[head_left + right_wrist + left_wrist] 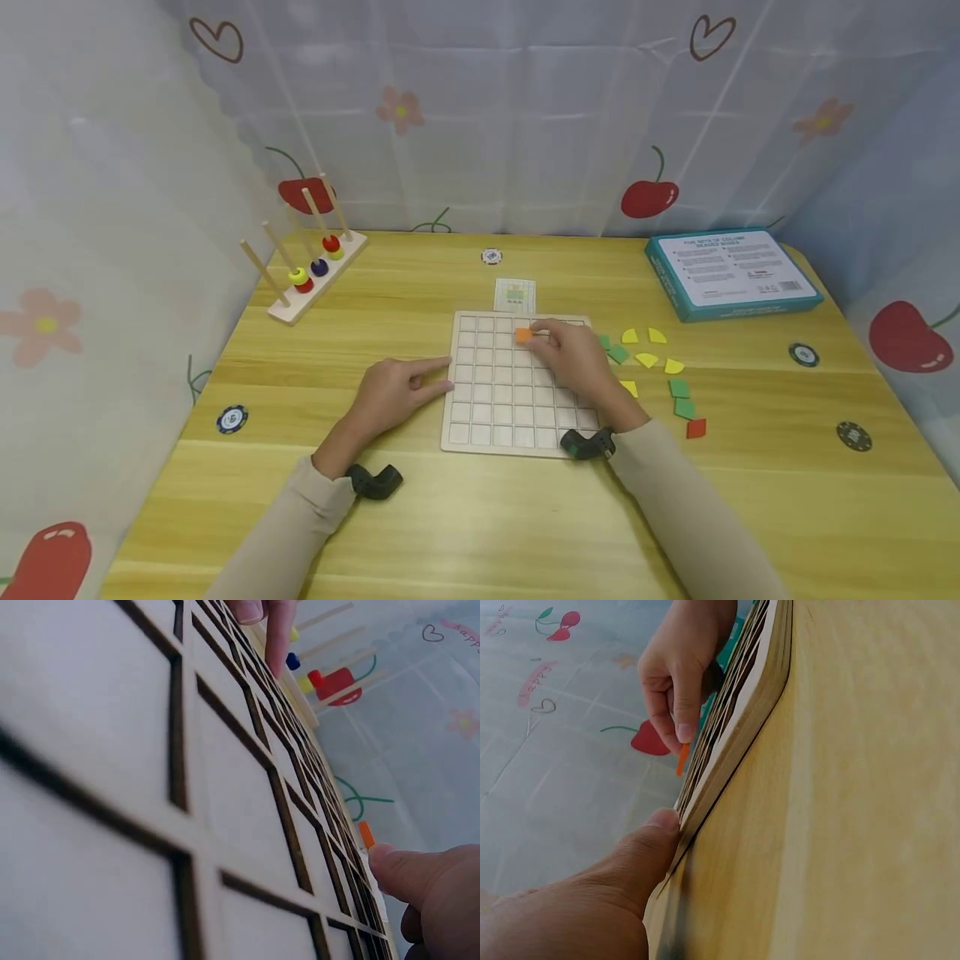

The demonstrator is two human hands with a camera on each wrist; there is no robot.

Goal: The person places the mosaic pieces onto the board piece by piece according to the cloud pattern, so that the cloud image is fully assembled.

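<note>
Hands: right [576,357] pinches orange tile [522,335]; left [390,392], spread, touches board [502,392]; head view alone shows red tile [696,428].

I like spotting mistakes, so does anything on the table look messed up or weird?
Nothing looks spilled or broken. The yellow pieces and green pieces lie at mixed angles right of the grid board, a bit messy but not odd.

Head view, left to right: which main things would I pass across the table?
Blue-edged poker chip → peg stand → left hand → grid board → teal box → dark grey chip
</note>
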